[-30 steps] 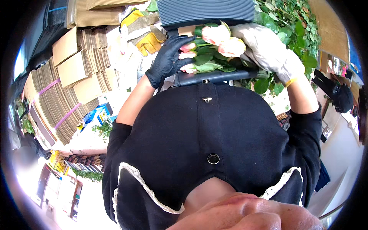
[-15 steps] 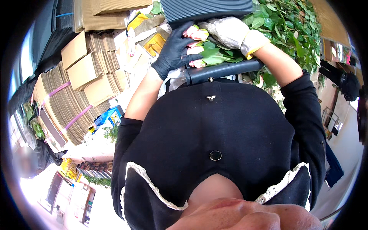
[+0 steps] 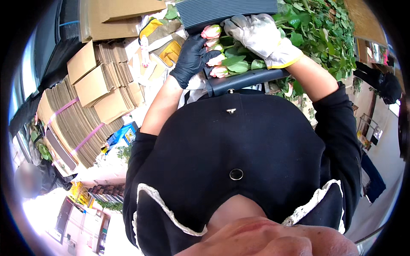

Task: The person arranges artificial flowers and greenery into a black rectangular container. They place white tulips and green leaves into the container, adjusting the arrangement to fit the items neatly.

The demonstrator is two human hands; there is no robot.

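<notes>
A row of pink roses (image 3: 218, 60) with green leaves lies across the dark trough, between a ribbed black panel (image 3: 226, 13) and a dark padded bar (image 3: 250, 81). My left hand (image 3: 190, 59), in a black glove, rests against the left side of the blooms. Its thumb reaches in between two rose heads and its fingers are apart. My right hand (image 3: 258, 36), in a pale work glove with a yellow-edged cuff, lies over the stems just right of the upper blooms. Its fingers are curled down on them, and the fingertips are partly hidden.
Cut foliage (image 3: 320, 38) is heaped on the right. To the left stand bundled cardboard sheets (image 3: 77, 115) and corrugated pieces (image 3: 119, 21). A yellow tool (image 3: 171, 53) and a yellow-and-grey glove (image 3: 151, 29) lie beyond my left hand. Another person (image 3: 45, 175) is at the far left.
My right hand has shifted slightly left over the stems, its fingers more curled. My left fingers have drawn back from over the blooms, so more rose heads show.
</notes>
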